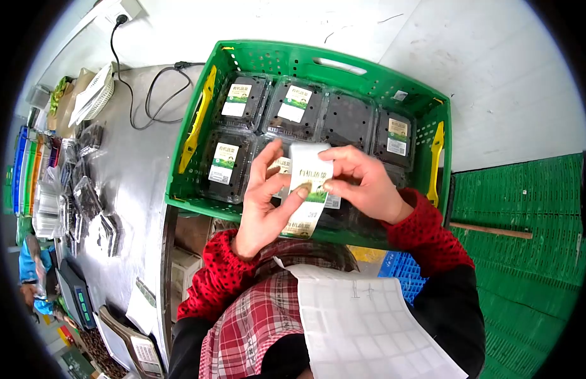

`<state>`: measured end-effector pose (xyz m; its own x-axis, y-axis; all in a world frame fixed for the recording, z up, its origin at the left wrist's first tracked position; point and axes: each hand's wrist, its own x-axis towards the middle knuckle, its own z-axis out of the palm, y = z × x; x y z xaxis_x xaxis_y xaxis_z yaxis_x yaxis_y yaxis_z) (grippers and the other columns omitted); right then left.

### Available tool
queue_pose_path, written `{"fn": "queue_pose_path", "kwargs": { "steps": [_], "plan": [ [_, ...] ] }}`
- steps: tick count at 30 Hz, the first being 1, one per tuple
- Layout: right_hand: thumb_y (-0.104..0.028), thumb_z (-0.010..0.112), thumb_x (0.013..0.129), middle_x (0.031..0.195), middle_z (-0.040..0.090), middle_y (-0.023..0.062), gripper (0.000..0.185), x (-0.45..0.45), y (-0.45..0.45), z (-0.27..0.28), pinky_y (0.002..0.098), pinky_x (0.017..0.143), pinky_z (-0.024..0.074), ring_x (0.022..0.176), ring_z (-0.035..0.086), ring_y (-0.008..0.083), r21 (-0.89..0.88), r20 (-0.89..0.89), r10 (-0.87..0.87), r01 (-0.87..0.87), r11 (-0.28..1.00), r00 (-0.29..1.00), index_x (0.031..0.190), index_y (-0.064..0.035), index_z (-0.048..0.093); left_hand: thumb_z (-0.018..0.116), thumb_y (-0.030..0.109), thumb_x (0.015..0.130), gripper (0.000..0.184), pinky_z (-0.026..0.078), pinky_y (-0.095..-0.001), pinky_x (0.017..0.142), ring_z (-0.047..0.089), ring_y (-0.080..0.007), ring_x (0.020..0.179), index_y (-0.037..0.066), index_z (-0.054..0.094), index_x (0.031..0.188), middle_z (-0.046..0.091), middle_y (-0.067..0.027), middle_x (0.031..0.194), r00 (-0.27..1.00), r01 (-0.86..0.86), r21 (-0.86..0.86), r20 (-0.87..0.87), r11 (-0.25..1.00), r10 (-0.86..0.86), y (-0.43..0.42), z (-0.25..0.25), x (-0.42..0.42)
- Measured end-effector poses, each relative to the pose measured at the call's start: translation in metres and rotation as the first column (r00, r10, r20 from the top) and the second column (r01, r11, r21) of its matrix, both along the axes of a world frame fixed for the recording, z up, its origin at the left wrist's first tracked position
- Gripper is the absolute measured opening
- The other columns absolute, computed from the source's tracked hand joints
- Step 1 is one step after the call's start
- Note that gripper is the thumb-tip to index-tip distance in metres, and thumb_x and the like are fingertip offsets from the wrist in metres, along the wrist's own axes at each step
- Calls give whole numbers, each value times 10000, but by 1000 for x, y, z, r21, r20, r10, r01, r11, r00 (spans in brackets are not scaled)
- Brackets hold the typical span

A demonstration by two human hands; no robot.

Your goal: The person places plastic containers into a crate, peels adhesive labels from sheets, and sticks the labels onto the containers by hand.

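A strip of printed vegetable labels (313,172) is held up over the crate, between my two hands. My left hand (262,205) grips its left side, thumb on the front and some fingers spread. The thumb and forefinger of my right hand (363,183) pinch its right edge. Below them a green plastic crate (190,203) holds two rows of clear lidded boxes with dark contents. Several boxes carry the same label, such as the box at the left (212,189). One back-row box (348,120) shows no label. My hands and the strip partly hide the front row.
A white gridded sheet (368,316) hangs across my lap and right arm. On the metal table (138,161) at left lie a black cable (152,117), stacked clear boxes (87,199) and a scale (132,341). Green slatted panels (520,265) and a blue crate (403,271) are at right.
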<state>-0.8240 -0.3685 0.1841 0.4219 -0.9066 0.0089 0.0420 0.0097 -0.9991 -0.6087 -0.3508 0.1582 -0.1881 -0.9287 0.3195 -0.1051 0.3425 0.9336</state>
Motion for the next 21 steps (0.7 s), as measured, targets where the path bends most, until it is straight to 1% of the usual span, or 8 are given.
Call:
{"fn": "queue_pose_path", "kwargs": {
  "steps": [3,5,6,9,10,13,16,21],
  "plan": [
    [-8,699,850,869,659,30,331,2,5,-4,239,680,493,766,596,62,-104,-162,-8,-9,995,987,1168,-5,606,730,31,822,146,458,-368,932,559,-274,1137,-10,674,950,520,-192,1318,990,-20,-137,136,990,39,1,8,6],
    [-60,736,823,814,682,54,188,9,6,5,250,615,491,699,601,62,-169,-259,-76,32,985,963,999,-11,693,719,25,831,126,490,-331,761,623,-231,903,-16,673,941,637,-153,1066,971,178,110,139,978,-192,4,7,15],
    [-81,738,800,817,684,69,179,13,8,8,271,613,504,689,650,129,-304,-308,-125,27,952,943,974,-56,707,714,34,848,84,465,-307,593,593,-164,661,-25,674,895,644,-98,778,979,139,43,143,989,-144,6,9,12],
    [-150,733,775,788,665,65,131,15,12,1,335,603,522,695,659,262,-545,-405,-231,-31,838,885,899,-120,703,717,44,862,91,438,-283,512,529,-79,563,-34,680,835,603,-74,618,989,-90,323,-83,942,123,22,5,-1],
    [-150,728,785,791,664,71,123,14,11,5,345,594,515,685,656,251,-401,-444,-132,-64,914,886,896,-109,693,720,25,850,66,459,-271,553,575,-108,609,-21,699,893,630,-84,678,995,-88,367,-12,926,99,25,8,2],
    [-161,724,799,785,660,81,139,17,-8,8,349,579,501,672,654,251,-550,-394,-268,8,835,879,908,-85,681,734,3,816,148,499,-299,650,635,-225,737,-13,695,958,661,-114,859,994,-11,70,110,998,3,25,10,2],
    [-157,719,823,758,651,107,162,13,-19,17,324,578,477,643,636,243,-244,-440,167,-297,923,882,926,-45,662,729,-3,814,130,504,-314,665,634,-233,748,-20,686,935,656,-124,875,994,-29,67,108,997,21,21,16,1],
    [-110,704,871,773,660,55,109,12,-20,24,270,598,475,656,606,141,-159,-417,240,-330,930,877,899,-20,649,759,33,802,122,417,-323,512,520,-189,554,-25,653,815,581,-109,685,982,-117,76,155,990,104,25,20,2]
  ]
}}
